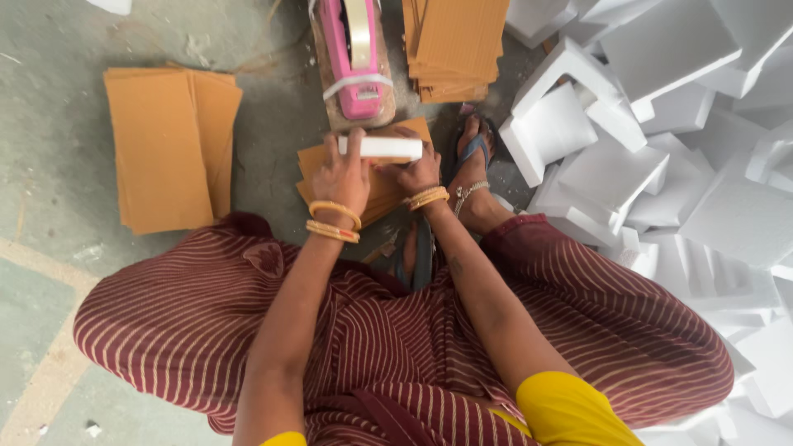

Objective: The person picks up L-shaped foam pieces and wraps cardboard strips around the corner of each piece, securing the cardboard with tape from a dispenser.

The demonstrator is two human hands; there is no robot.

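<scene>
- Together, the left hand (343, 175) and right hand (419, 172) each grip an end of a white foam block (382, 148), holding it level over a small stack of brown cardboard sheets (318, 161).
- Just beyond stands a pink tape dispenser (357, 58), within easy reach.
- Left lies a bigger cardboard pile (169, 144); right, heaped foam pieces (661, 149) by the sandalled foot (475, 169).

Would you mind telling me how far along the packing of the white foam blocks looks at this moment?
Nothing finished is in view. In hand: left hand and right hand hold one white foam block over brown card sheets, before the pink tape dispenser. Left: a foam pile and two card stacks.
</scene>
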